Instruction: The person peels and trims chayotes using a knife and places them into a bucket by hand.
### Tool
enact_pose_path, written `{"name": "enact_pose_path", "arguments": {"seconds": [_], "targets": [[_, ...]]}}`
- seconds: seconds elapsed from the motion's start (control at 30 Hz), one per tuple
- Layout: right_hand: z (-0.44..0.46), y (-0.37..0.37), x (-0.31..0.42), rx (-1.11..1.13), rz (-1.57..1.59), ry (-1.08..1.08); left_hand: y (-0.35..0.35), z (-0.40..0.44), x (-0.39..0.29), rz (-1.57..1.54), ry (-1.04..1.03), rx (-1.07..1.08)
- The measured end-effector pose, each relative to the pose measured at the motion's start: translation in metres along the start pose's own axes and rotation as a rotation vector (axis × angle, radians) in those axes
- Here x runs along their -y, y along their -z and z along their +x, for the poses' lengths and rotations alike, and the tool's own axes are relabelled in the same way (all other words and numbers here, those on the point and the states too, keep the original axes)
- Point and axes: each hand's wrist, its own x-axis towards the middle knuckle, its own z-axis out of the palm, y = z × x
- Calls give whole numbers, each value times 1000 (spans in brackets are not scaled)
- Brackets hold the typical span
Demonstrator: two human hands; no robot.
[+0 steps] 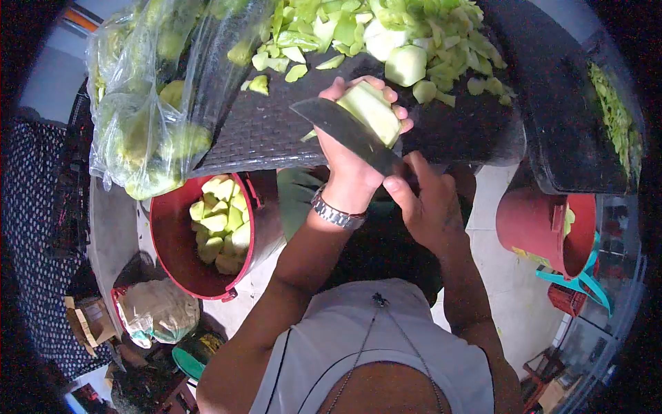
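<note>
A pale green peeled piece of produce point(370, 112) rests in my left hand point(348, 155), its fingers curled round the far side. My left wrist wears a metal watch. In my right hand point(429, 198) is a knife point(345, 131) with a wide dark blade. The blade lies across my left palm, along the near side of the piece, pointing up and left. Both hands are at the near edge of a dark woven table point(276, 131). My right fingers are wrapped round the handle, which is mostly hidden.
Green peelings point(455, 41) and a peeled piece point(405, 65) lie on the table. A plastic bag of green produce point(148, 124) hangs over its left edge. Below stands a red bucket point(251, 255) of peeled pieces; another red bucket point(527, 224) is at the right.
</note>
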Motion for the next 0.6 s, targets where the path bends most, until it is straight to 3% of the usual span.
{"name": "enact_pose_path", "arguments": {"seconds": [0.3, 0.37, 0.6], "targets": [[12, -4, -15, -14, 17, 123, -21, -11, 23, 43, -192, -219], [14, -1, -4, 14, 143, 14, -21, -10, 20, -1, -142, -208], [2, 3, 8, 69, 188, 24, -1, 2, 0, -68, -6, -88]]}}
